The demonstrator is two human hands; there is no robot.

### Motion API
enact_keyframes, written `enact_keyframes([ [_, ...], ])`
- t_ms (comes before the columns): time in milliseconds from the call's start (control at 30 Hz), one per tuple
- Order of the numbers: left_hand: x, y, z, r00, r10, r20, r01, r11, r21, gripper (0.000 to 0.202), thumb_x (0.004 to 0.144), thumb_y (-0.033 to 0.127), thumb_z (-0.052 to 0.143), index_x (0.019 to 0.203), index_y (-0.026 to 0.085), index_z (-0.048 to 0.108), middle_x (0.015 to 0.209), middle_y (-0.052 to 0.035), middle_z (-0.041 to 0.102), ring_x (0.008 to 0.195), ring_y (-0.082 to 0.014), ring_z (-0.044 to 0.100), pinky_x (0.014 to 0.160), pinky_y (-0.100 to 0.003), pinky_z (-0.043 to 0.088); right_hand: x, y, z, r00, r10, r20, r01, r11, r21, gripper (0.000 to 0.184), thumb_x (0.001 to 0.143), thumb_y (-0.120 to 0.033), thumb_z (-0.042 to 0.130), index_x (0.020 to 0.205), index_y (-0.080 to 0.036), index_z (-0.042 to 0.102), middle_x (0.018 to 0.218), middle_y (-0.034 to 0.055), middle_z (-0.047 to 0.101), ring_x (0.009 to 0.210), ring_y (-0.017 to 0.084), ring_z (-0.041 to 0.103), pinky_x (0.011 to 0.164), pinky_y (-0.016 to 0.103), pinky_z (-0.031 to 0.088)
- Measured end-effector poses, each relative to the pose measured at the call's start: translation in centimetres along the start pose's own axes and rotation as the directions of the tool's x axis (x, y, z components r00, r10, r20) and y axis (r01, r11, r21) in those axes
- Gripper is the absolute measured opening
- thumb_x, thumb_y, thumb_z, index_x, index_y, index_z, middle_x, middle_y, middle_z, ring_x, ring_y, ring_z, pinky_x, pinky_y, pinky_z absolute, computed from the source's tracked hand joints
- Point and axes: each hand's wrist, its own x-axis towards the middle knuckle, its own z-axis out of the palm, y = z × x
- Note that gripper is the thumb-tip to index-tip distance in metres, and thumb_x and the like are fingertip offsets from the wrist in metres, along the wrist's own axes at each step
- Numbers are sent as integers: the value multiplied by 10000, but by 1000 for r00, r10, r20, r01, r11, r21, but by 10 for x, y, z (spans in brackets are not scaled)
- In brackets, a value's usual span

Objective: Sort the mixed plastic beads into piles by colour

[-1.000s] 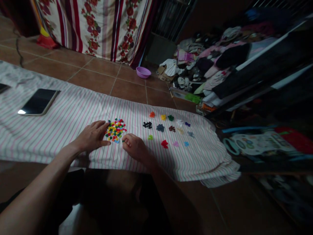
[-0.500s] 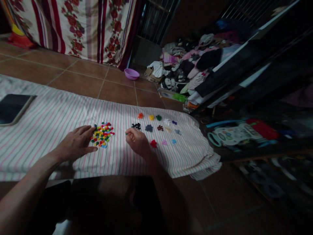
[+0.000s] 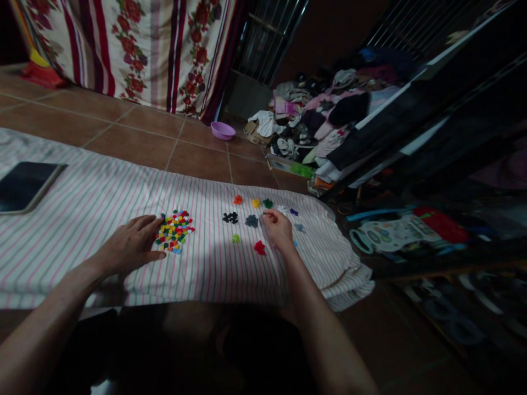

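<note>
My left hand (image 3: 130,242) rests on the striped cloth with its fingers spread, the tips touching the left edge of a heap of mixed small coloured blocks (image 3: 175,230). My right hand (image 3: 278,227) is over the sorted piles, thumb and fingers pinched together just below the dark green pile (image 3: 267,203). A small green block showed at these fingertips a moment ago; now the fingers mostly hide it. Around this hand lie a dark grey pile (image 3: 251,221), a white pile (image 3: 283,209) and a red pile (image 3: 259,248). The brown and pink piles are covered by the hand.
Orange (image 3: 237,199), yellow (image 3: 256,203), black (image 3: 231,218), lime green (image 3: 235,238), purple (image 3: 293,212) and light grey (image 3: 300,227) piles lie on the striped cloth (image 3: 102,192). A tablet (image 3: 27,186) is at the left. A purple basin (image 3: 223,131) stands on the floor beyond.
My right hand has moved right and slightly up, from beside the black pile to below the dark green pile, uncovering the lime green pile. My left hand has stayed by the mixed heap.
</note>
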Motion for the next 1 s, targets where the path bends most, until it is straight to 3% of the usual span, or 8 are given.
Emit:
enact_keyframes([
  [200,0,-4,5,1000,-7,-3,7,1000,21,788,794,624,554,1409,152,412,1405,-201,516,1277,-361,503,1012,-496,469,54,16,-17,996,86,-26,-89,933,-348,306,773,-205,496,970,-171,727,906,68,727,836,193,634,789,279,462],
  [400,-1,-4,6,1000,3,2,-3,999,35,824,800,670,516,1415,129,421,1415,-220,499,1290,-345,488,1008,-481,466,86,24,-11,998,63,-22,-66,867,-493,334,797,-174,482,1003,-183,744,962,80,734,874,197,652,787,268,459],
  [533,-2,-4,6,1000,6,-5,-6,1000,25,839,793,683,517,1421,136,415,1420,-221,493,1291,-342,485,1024,-489,454,96,30,-3,999,51,6,-40,844,-535,343,806,-142,467,997,-179,749,975,100,735,878,210,660,791,288,466],
  [733,-2,-4,7,1000,-4,-26,5,1000,18,800,781,669,541,1439,236,393,1415,-167,515,1285,-333,495,1014,-480,463,101,43,7,999,26,27,-8,850,-526,339,803,-136,471,985,-183,754,1001,95,740,881,207,667,798,291,475],
  [1000,-3,-7,10,1000,-6,-27,7,1000,26,861,770,746,475,1428,197,397,1424,-179,504,1299,-322,482,1020,-464,448,101,38,3,999,34,15,-22,868,-495,348,809,-137,465,1013,-170,745,1025,101,734,919,216,665,838,306,478],
])
